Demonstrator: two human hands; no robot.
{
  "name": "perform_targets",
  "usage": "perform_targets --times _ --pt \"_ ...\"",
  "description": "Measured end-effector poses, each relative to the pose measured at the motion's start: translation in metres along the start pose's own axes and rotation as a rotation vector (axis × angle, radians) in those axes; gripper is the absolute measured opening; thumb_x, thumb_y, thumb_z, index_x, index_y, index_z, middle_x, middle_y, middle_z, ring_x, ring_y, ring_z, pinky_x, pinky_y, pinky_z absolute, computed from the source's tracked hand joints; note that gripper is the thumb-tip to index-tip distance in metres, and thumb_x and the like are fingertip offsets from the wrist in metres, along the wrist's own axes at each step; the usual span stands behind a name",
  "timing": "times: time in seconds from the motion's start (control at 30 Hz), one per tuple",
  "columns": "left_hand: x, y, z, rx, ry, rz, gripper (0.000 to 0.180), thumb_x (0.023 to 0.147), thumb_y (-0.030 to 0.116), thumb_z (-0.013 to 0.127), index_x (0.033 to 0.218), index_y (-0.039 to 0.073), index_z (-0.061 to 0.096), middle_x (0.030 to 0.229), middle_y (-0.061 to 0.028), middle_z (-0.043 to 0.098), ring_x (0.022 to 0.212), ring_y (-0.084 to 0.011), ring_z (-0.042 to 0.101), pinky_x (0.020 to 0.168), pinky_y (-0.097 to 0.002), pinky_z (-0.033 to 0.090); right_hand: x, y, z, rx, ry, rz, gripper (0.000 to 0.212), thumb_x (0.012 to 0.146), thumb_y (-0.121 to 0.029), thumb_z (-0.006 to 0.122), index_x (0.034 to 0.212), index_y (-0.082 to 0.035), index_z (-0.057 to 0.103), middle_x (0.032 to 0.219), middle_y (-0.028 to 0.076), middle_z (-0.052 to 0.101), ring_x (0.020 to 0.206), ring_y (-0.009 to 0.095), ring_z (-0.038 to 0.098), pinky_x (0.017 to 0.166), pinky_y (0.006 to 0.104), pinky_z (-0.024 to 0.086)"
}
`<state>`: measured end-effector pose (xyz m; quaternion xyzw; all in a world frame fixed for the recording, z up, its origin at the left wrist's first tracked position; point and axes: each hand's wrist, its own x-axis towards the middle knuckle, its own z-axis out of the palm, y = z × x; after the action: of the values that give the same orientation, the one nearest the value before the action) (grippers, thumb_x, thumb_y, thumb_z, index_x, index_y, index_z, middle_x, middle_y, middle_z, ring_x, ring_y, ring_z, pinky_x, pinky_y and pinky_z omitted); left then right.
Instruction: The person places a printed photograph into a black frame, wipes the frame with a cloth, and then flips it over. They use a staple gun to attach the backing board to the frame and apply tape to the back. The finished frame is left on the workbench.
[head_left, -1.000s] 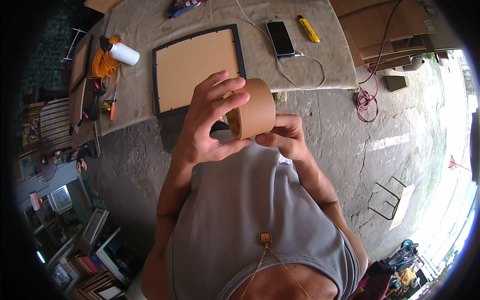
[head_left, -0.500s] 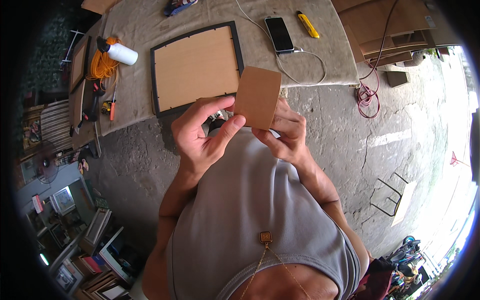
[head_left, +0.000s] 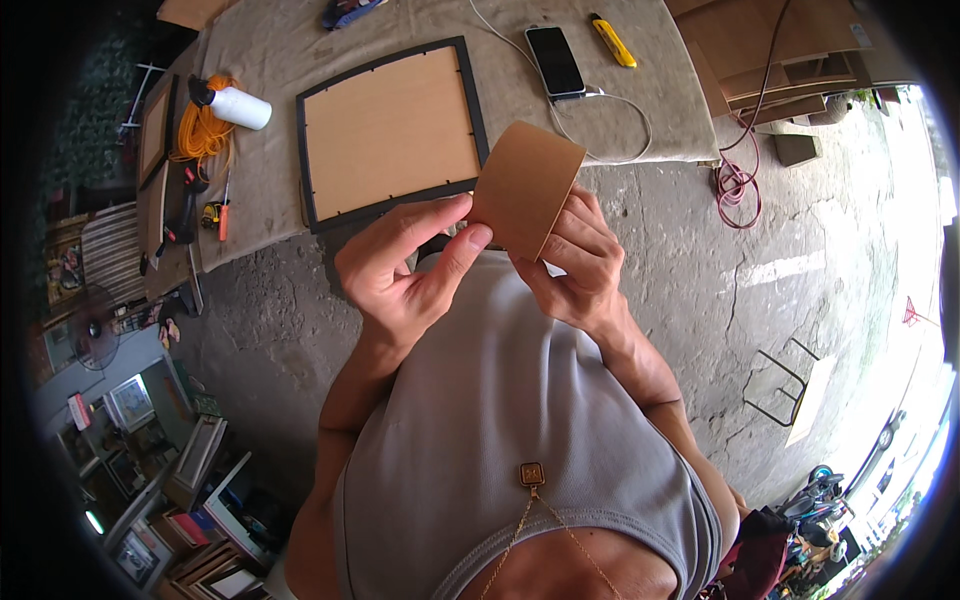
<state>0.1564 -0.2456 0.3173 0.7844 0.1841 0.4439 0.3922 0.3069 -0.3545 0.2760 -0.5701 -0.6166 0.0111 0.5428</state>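
Observation:
A roll of brown paper tape (head_left: pixel 528 190), seen mostly edge-on, is held up over the table's front edge. My right hand (head_left: pixel 578 255) grips it from the right, the fingers curled behind its side and the thumb at its lower edge. At its left edge, my left hand (head_left: pixel 400 262) has thumb and forefinger closed on the lower corner. The forefinger's tip is partly hidden by the roll. Beyond my hands lies a black picture frame (head_left: pixel 308 160) with a tan backing board (head_left: pixel 395 130), back side up, small dark tabs along its inner edge.
On the cloth-covered table (head_left: pixel 270 50) are a phone (head_left: pixel 556 62) with a white cable, a yellow cutter (head_left: pixel 613 42), a white bottle (head_left: pixel 241 108), an orange cord (head_left: pixel 200 135) and a screwdriver (head_left: pixel 223 222). A red hose (head_left: pixel 737 195) lies on the concrete floor at right.
The tape roll has tilted clockwise and shifted slightly right with my right hand. My left hand has moved a little left, its thumb now nearer the roll's edge.

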Motion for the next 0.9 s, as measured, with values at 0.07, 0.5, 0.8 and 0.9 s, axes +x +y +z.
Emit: perform_targets --times 0.07,0.5,0.8,0.9 --pt "-0.003 -0.004 0.000 -0.045 -0.019 0.004 0.029 0.077 -0.003 0.077 0.105 -0.006 0.068 0.092 -0.0152 0.071 0.078 -0.0173 0.068 0.069 -0.0257 0.054 0.001 0.000 -0.001 -0.012 0.006 -0.008 0.031 0.061 0.003 0.071 0.091 -0.004 0.069 0.095 0.007 0.067 0.095 0.026 0.064 0.090 0.0432 0.045" --pt "0.002 -0.006 0.006 -0.071 -0.026 -0.115 0.020 0.078 0.000 0.078 0.095 -0.001 0.068 0.080 -0.0080 0.070 0.070 -0.0130 0.066 0.065 -0.0246 0.053 -0.002 0.005 -0.006 -0.106 0.014 -0.044 0.030 0.058 0.001 0.068 0.088 -0.004 0.068 0.095 0.007 0.067 0.095 0.025 0.064 0.090 0.0447 0.046" --pt "0.014 0.010 0.005 0.073 -0.238 0.048 0.023 0.079 0.003 0.072 0.101 0.007 0.070 0.121 -0.0140 0.054 0.101 -0.0282 0.060 0.081 -0.0364 0.053 -0.001 0.001 -0.009 -0.127 -0.022 -0.006 0.033 0.059 -0.001 0.069 0.092 -0.007 0.068 0.095 0.004 0.066 0.092 0.024 0.063 0.089 0.0445 0.045" --pt "0.021 0.011 0.006 0.186 -0.257 0.149 0.026 0.079 0.004 0.071 0.104 0.008 0.070 0.118 -0.0128 0.056 0.102 -0.0290 0.058 0.085 -0.0384 0.051 -0.002 -0.001 -0.011 -0.112 -0.025 0.006 0.033 0.059 -0.002 0.069 0.092 -0.007 0.068 0.093 0.003 0.066 0.088 0.023 0.062 0.087 0.0435 0.045"
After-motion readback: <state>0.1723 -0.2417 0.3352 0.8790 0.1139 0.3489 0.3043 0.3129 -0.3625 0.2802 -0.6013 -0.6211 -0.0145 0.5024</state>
